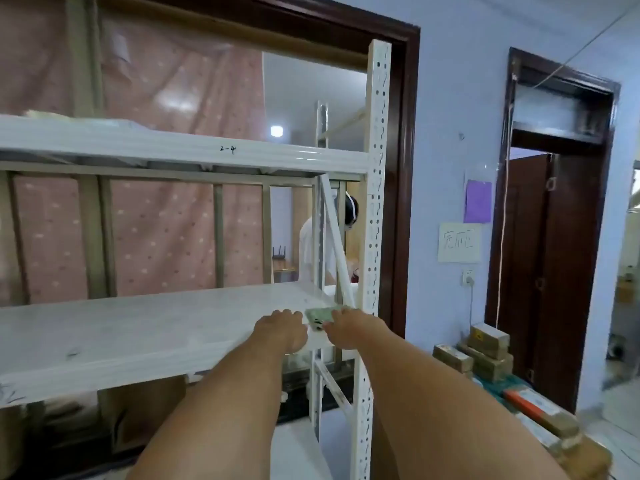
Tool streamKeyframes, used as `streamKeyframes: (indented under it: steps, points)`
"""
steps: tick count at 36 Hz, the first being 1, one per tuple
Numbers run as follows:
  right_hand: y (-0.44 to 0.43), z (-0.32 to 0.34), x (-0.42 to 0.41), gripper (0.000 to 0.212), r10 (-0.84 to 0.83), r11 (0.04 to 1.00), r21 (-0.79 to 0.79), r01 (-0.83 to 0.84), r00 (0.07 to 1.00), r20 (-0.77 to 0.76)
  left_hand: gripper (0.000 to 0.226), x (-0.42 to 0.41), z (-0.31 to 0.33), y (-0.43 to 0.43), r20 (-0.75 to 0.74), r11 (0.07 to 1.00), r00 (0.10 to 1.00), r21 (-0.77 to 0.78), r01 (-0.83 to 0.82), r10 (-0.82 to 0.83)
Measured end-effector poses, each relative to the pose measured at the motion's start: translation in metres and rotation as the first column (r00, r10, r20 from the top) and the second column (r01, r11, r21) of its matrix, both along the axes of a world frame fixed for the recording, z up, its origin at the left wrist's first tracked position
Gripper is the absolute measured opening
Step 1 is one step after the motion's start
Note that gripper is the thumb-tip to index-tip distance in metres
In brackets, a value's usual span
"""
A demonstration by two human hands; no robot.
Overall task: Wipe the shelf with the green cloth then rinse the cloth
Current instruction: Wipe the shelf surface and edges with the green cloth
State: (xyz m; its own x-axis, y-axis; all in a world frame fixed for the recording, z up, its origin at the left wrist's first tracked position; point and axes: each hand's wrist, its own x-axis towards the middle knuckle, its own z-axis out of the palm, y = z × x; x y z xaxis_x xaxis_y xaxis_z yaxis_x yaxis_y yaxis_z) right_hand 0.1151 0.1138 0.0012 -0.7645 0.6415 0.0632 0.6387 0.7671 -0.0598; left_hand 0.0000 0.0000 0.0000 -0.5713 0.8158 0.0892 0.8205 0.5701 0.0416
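Observation:
A white metal shelf unit fills the left and centre of the view; its middle board is pale and bare. A small green cloth lies folded at the board's right end, close to the front right post. My right hand rests on the cloth's right side with fingers bent over it. My left hand lies on the board just left of the cloth, fingertips at its edge. Most of the cloth is hidden by my hands.
An upper shelf board marked "2-4" hangs above. A person in white stands behind the shelf in the doorway. Stacked cardboard boxes sit on the floor at the right, below a wall socket. A dark door is further right.

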Motion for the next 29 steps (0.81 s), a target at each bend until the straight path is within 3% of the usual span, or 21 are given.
streamKeyframes:
  steps: [10, 13, 22, 26, 29]
  points:
    - [0.037, -0.001, -0.030, 0.041, 0.001, 0.999, -0.047, -0.005, 0.997, -0.073, 0.030, -0.025, -0.010, 0.060, -0.080, 0.996, 0.995, 0.069, 0.059, -0.053]
    - [0.055, -0.001, -0.036, 0.038, 0.014, 0.999, -0.030, -0.014, 1.000, -0.017, 0.024, -0.026, -0.016, 0.078, -0.124, 0.993, 0.990, 0.088, 0.078, -0.066]
    - [0.083, -0.007, -0.052, 0.035, 0.120, 0.979, -0.163, -0.123, 0.992, -0.025, 0.026, -0.036, -0.053, 0.099, 0.124, 0.926, 0.991, 0.377, -0.001, -0.050]
    - [0.087, -0.015, -0.057, 0.035, 0.119, 0.974, -0.184, -0.136, 0.988, -0.096, 0.027, -0.033, -0.056, 0.099, 0.109, 0.887, 0.992, 0.462, 0.006, -0.064]
    - [0.083, -0.005, -0.054, 0.037, 0.183, 0.967, -0.177, -0.185, 0.983, -0.030, 0.032, -0.027, -0.060, 0.098, 0.083, 0.849, 0.994, 0.529, 0.016, -0.071]
